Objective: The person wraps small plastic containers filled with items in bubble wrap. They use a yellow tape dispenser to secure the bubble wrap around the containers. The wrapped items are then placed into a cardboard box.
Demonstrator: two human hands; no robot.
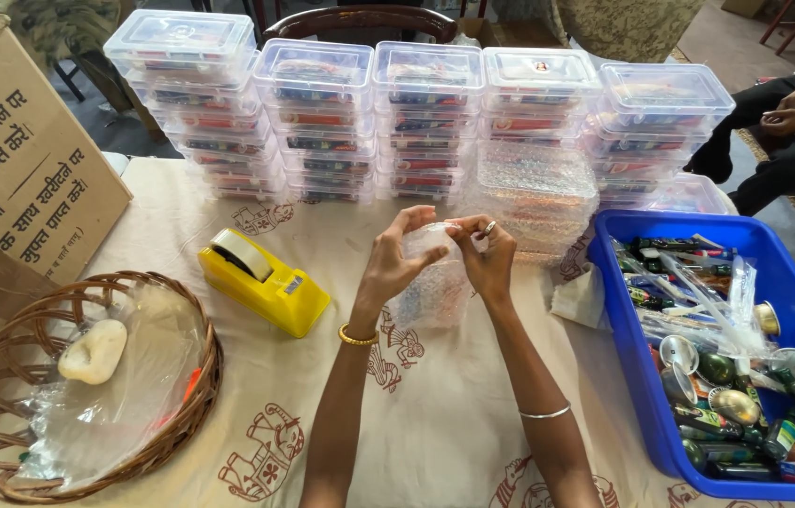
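A small clear bubble-wrap pouch (435, 282) is held up above the middle of the table, pinched at its top edge between both hands. The left hand (395, 259) is closed on the upper left corner with thumb and fingers; the right hand (484, 254), a ring on one finger, is closed on the upper right corner, so that the pouch hangs down between the wrists. The pouch is judged to be very light, soft and limp, a little slippery, and easily crumpled; it is best taken at the rim of its mouth, where both hands already grip it.

Just left of the hands a yellow plastic tape dispenser (266, 280) stands on the cream cloth printed with brown figures (444, 423) that covers the table. Further left a round wicker basket (2, 376) holds crumpled clear film and a pale lump. To the right a blue plastic crate (637, 367) is filled with small bottles, sachets and metal spoons. Behind, stacks of clear lidded plastic boxes (425, 113) are lined up, with a brown cardboard carton (12, 160) at far left. A seated person (792, 122) is partly seen at upper right.
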